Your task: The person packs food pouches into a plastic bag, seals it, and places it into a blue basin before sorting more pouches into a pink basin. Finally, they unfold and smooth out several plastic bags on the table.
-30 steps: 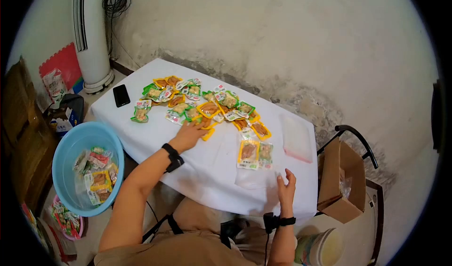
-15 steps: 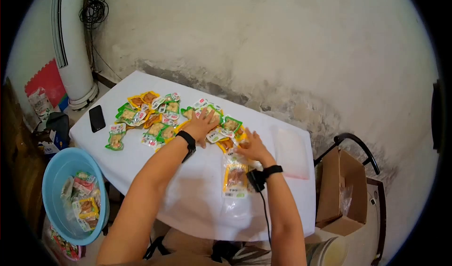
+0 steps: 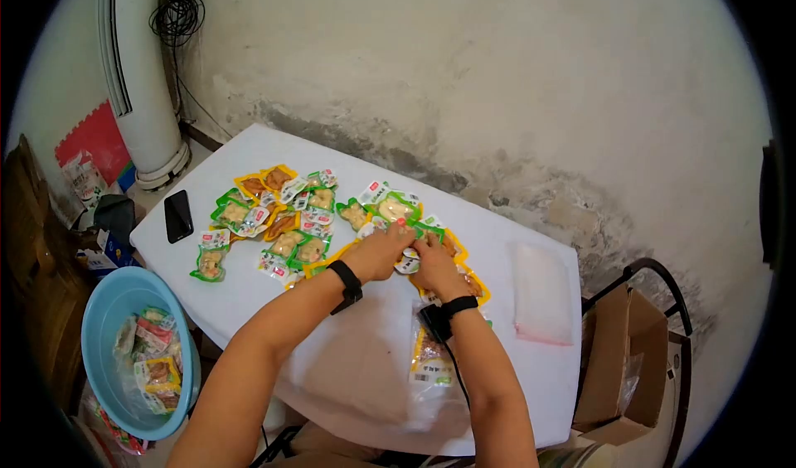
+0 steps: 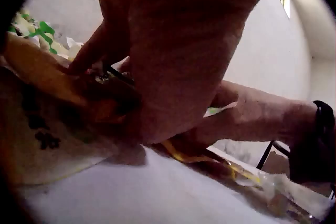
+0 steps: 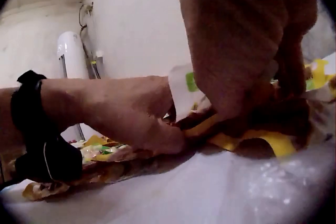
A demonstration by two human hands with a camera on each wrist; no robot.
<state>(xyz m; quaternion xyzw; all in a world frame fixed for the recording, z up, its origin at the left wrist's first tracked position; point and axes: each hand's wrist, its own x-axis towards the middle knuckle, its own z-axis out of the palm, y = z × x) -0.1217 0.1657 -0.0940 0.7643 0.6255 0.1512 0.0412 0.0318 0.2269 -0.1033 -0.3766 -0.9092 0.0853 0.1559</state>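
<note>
Both hands are close together among food packets at the middle of the table. The left hand [image 3: 377,254] has curled fingers on a packet; in the right wrist view its thumb lies by a white packet [image 5: 181,91] with a green mark. Beside it, the right hand [image 3: 438,271] bends its fingers around a yellow-edged packet [image 5: 278,142]. Fingertips are partly hidden in the head view. Green-edged packets [image 3: 398,208] lie just beyond the hands. Below the right wrist, a yellow-edged packet [image 3: 431,367] rests on clear plastic.
More packets [image 3: 286,242] spread across the table's left half, near a black phone [image 3: 177,216]. Clear bags [image 3: 543,294] lie at the right. A blue basin [image 3: 94,348] with packets stands at left, a cardboard box [image 3: 618,368] at right.
Since a second ago, the right hand has moved from the front edge up to the packets, and the left has shifted right. The two hands are now closer together, with fingers more bent.
</note>
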